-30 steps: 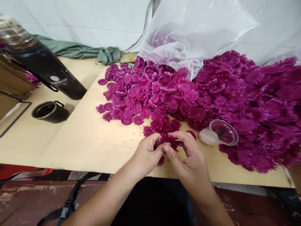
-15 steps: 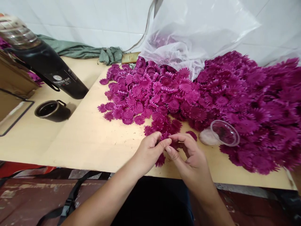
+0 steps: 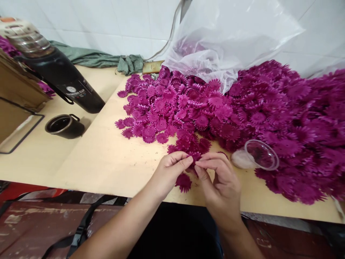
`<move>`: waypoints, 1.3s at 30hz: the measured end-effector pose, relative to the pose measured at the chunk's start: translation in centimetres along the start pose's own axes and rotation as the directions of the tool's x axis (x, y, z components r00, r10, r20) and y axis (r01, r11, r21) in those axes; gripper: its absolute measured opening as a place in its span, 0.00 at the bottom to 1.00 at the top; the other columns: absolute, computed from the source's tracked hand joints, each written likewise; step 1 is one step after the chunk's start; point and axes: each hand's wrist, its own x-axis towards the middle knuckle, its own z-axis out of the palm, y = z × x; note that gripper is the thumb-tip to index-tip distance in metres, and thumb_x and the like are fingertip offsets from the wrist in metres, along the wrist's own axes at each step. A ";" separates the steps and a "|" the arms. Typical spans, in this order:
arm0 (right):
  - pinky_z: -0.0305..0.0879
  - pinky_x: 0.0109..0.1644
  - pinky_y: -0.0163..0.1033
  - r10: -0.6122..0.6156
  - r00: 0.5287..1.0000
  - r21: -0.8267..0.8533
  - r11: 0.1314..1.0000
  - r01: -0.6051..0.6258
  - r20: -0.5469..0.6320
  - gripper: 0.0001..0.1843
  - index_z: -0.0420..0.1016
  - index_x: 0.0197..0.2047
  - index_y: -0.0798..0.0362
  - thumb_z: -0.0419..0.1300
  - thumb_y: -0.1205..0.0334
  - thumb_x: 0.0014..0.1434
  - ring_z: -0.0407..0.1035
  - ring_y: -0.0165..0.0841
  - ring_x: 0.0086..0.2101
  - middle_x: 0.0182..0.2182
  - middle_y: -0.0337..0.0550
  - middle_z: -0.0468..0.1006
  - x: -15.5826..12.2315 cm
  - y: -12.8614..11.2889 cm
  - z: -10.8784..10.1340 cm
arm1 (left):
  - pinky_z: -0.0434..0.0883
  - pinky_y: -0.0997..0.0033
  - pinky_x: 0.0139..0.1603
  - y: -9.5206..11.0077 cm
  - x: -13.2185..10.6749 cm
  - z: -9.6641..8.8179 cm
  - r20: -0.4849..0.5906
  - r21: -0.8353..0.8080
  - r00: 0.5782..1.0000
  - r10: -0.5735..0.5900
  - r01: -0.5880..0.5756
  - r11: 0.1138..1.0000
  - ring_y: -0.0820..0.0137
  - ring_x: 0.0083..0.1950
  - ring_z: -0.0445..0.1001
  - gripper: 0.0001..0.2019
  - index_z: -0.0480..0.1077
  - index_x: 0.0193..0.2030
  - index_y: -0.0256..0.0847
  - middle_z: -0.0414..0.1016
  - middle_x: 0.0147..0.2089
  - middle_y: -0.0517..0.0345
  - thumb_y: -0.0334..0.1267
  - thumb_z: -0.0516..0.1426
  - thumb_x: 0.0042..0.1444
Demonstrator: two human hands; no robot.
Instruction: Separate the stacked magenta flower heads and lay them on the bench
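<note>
My left hand [image 3: 168,172] and my right hand [image 3: 219,181] meet at the front edge of the wooden table [image 3: 107,162]. Both pinch a small stack of magenta fabric flower pieces [image 3: 194,157] between thumb and fingers. One loose flower piece [image 3: 183,182] lies on the table just below my left hand. A large heap of the same magenta flower pieces [image 3: 242,115] spreads over the table behind and to the right of my hands.
A clear plastic cup [image 3: 257,155] lies on its side right of my hands. A clear plastic bag [image 3: 223,46] with more flowers stands behind the heap. At left are a black flask [image 3: 63,84], its black lid cup [image 3: 64,126], a cardboard box [image 3: 16,93] and a green cloth [image 3: 102,59].
My hands stay together on the flower pieces; the fingers have shifted slightly. The loose flower below my left hand shows more fully. The camera has drifted a little.
</note>
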 end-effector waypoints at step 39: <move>0.70 0.35 0.36 0.319 0.943 0.167 0.939 -0.300 -0.100 0.06 0.70 0.40 0.49 0.57 0.68 0.60 0.71 0.31 0.33 0.32 0.40 0.75 -0.6 -0.4 -0.8 | 0.71 0.71 0.42 2.0 0.9 -1.1 -0.184 0.286 0.936 0.301 -0.242 0.927 0.70 0.41 0.73 0.10 0.72 0.38 0.39 0.74 0.39 0.56 0.32 0.62 0.47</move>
